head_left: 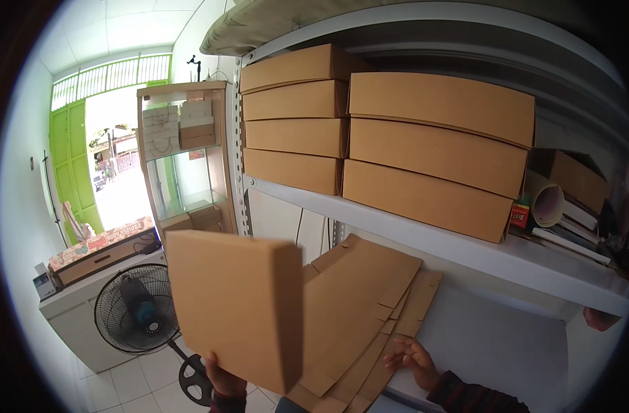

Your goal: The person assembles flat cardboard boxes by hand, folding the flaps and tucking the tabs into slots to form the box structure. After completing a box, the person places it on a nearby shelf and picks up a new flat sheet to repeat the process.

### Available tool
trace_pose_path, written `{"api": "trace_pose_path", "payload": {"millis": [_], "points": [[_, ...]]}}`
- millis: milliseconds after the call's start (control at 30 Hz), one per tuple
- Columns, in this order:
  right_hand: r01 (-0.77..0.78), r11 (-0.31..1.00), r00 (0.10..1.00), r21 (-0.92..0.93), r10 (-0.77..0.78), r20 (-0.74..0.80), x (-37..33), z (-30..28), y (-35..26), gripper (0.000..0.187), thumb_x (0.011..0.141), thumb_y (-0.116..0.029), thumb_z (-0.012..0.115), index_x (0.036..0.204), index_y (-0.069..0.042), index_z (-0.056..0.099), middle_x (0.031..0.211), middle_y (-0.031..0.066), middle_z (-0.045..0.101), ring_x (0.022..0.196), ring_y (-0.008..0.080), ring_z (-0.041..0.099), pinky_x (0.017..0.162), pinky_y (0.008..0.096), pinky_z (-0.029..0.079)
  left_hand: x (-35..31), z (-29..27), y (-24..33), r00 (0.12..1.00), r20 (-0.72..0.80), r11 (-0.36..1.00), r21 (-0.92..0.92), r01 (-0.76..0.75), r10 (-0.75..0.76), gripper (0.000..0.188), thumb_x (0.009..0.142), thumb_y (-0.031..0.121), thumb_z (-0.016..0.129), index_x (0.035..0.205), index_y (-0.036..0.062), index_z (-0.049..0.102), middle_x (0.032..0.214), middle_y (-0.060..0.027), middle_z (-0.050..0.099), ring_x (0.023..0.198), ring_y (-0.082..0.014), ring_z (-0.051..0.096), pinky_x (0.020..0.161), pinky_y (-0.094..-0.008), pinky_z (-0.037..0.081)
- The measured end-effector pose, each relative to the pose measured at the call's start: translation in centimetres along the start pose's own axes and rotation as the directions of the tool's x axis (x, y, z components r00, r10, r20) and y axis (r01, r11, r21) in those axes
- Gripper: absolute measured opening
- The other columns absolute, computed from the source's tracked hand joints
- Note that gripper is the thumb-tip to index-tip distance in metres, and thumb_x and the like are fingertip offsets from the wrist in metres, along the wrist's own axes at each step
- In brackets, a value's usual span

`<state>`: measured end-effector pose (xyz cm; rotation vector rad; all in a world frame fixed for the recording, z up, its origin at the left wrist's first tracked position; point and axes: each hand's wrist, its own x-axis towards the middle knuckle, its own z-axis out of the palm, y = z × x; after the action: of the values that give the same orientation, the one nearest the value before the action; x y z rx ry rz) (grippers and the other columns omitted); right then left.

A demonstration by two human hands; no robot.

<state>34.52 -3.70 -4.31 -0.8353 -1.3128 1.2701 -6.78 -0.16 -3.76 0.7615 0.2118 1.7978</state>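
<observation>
The folded cardboard box (232,310) stands upright, long axis vertical, just left of the stack of flat box blanks (359,316). The left hand (221,375) grips its bottom edge. The right hand (414,358), fingers spread, rests on the blanks, apart from the box.

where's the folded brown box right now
In the head view it is low and left of centre: the folded brown box is held up by the left hand, in front of the black fan and left of the flat cardboard sheets.

Matt brown cardboard box (232,310); smooth white shelf (493,344)
</observation>
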Motion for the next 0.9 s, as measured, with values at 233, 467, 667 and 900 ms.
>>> {"api": "trace_pose_path", "payload": {"millis": [233, 467, 667, 900], "points": [[0.552, 0.195, 0.663, -0.811, -0.693, 0.284, -1.4, 1.8, -3.2, 0.062, 0.085, -0.02, 0.07, 0.136, -0.008, 0.037, 0.122, 0.0206, 0.054, 0.098, 0.0275, 0.063, 0.083, 0.0428, 0.053, 0.8, 1.6, -0.5, 0.977, 0.21, 0.999, 0.043, 0.03, -0.038, 0.071, 0.084, 0.047, 0.064, 0.136, 0.0036, 0.043, 0.131, -0.0122, 0.053, 0.117, -0.0296, 0.054, 0.098, -0.0464, 0.046], [0.314, -0.544, 0.319, -0.778, -0.712, 0.626, -3.1, 1.2, -2.3, 0.057, 0.089, -0.025, 0.064, 0.135, -0.007, 0.035, 0.127, 0.0218, 0.051, 0.108, 0.0304, 0.058, 0.087, 0.0414, 0.053, -4.5, -1.9, -8.8, 0.895, 0.276, 0.849, 0.497, 0.18, -0.351, 0.071, 0.071, 0.038, 0.084, 0.121, -0.0006, 0.052, 0.116, -0.0099, 0.059, 0.107, -0.024, 0.057, 0.09, -0.0386, 0.046], [0.251, -0.576, 0.482, -0.778, -0.622, 0.617, -8.6, 1.7, -5.6, 0.054, 0.092, -0.027, 0.059, 0.134, -0.007, 0.035, 0.128, 0.0223, 0.05, 0.113, 0.0318, 0.055, 0.09, 0.0417, 0.052, -4.6, 5.5, -5.9, 0.74, 0.312, 0.683, 0.682, 0.263, -0.596, 0.068, 0.073, 0.034, 0.082, 0.124, -0.0007, 0.054, 0.116, -0.0125, 0.061, 0.108, -0.0259, 0.057, 0.09, -0.0395, 0.047], [0.017, -0.695, 0.573, -0.719, -0.582, 0.577, -15.1, 2.7, -16.6, 0.05, 0.095, -0.03, 0.054, 0.134, -0.007, 0.034, 0.131, 0.0228, 0.049, 0.119, 0.0334, 0.051, 0.093, 0.0421, 0.051, 2.5, 10.2, -6.8, 0.579, 0.678, 0.611, 0.709, -0.353, -0.453, 0.093, 0.077, 0.066, 0.064, 0.141, 0.0041, 0.04, 0.145, -0.0208, 0.041, 0.137, -0.04, 0.034, 0.111, -0.0599, 0.021]]}}
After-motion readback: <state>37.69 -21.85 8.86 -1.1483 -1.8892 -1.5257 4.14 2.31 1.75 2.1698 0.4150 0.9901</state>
